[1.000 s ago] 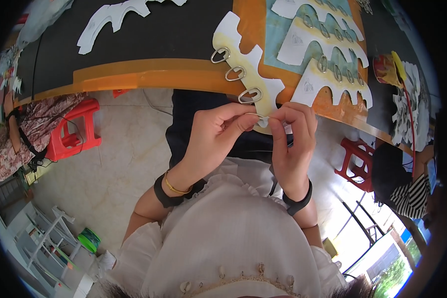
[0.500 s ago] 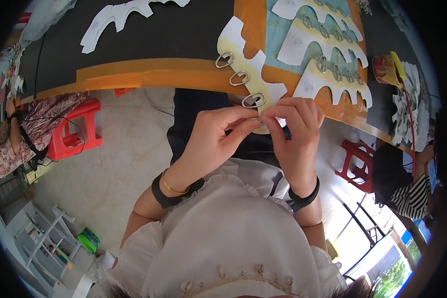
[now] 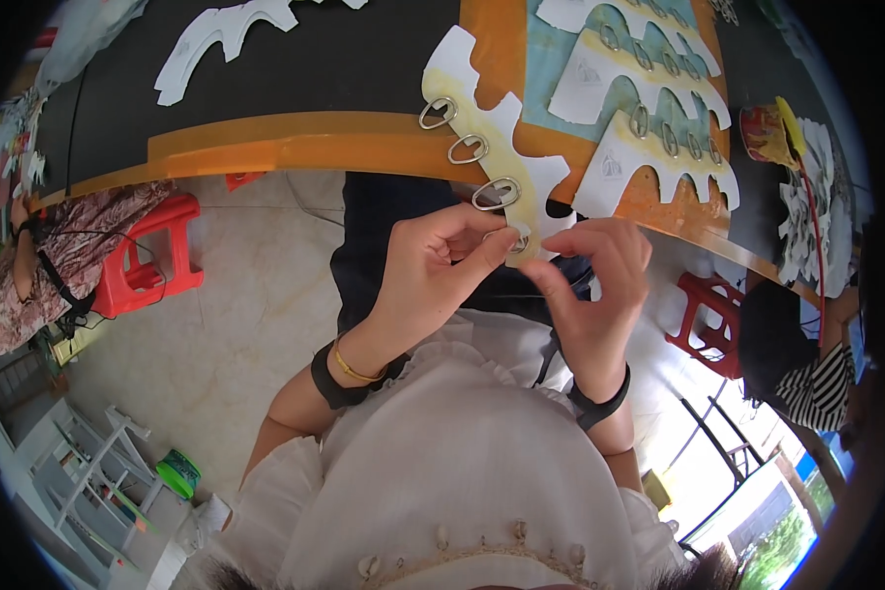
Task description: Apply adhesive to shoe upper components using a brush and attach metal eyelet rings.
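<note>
A scalloped white piece (image 3: 499, 123) with a yellowish coated strip hangs from the table edge toward me. Oval metal rings sit along its left side; one of these rings (image 3: 497, 194) lies just above my fingers. My left hand (image 3: 425, 261) is closed at the piece's lower end, its thumb pressing a tab by the lowest ring (image 3: 519, 240), which is partly covered. Opposite it, my right hand (image 3: 600, 280) has thumb and forefinger apart beside the lower right edge. The thumb tip is at the piece's bottom end; whether it touches is hard to tell.
Similar white pieces with rings (image 3: 639, 84) lie on a blue-green sheet (image 3: 549, 93) at the right. Another white piece (image 3: 221, 34) is at the far left on the black table (image 3: 344, 74), which has an orange edge (image 3: 295, 143). People sit near both sides by red stools (image 3: 157, 251).
My right thumb and forefinger have parted from their pinch and moved slightly right and down. The lowest ring shows more. My left hand keeps its grip, and the piece has shifted slightly.
</note>
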The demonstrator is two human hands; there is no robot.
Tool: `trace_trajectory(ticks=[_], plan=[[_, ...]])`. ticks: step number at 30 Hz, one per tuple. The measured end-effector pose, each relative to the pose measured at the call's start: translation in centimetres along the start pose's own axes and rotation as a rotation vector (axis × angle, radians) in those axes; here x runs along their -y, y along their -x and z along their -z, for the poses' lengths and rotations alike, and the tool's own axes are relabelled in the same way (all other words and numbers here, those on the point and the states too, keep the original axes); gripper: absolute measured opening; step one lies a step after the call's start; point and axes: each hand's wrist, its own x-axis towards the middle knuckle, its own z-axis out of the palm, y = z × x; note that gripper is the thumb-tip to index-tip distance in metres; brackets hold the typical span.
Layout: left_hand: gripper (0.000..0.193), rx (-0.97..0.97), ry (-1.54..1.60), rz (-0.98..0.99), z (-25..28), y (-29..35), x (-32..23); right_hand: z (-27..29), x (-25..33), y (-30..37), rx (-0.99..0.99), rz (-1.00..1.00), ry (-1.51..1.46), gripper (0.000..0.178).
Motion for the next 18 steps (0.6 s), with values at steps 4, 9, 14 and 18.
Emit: trace_trajectory(ticks=[4,9,14,18], plan=[[0.014,0.03,-0.06,0.011,-0.15,-0.15,-0.18,-0.97,-0.32,0.2,-0.017,-0.013,-0.007,0.03],[0.017,0.036,-0.1,-0.034,-0.3,-0.02,-0.18,-0.86,-0.26,-0.04,-0.016,-0.067,-0.002,0.024],[0.018,0.013,-0.103,-0.006,-0.24,0.11,-0.04,-0.71,-0.32,-0.11,0.015,-0.069,-0.081,0.016],[0.019,0.022,-0.223,0.072,0.11,0.31,-0.43,-0.74,-0.45,-0.17,0.023,-0.004,-0.078,0.014]])
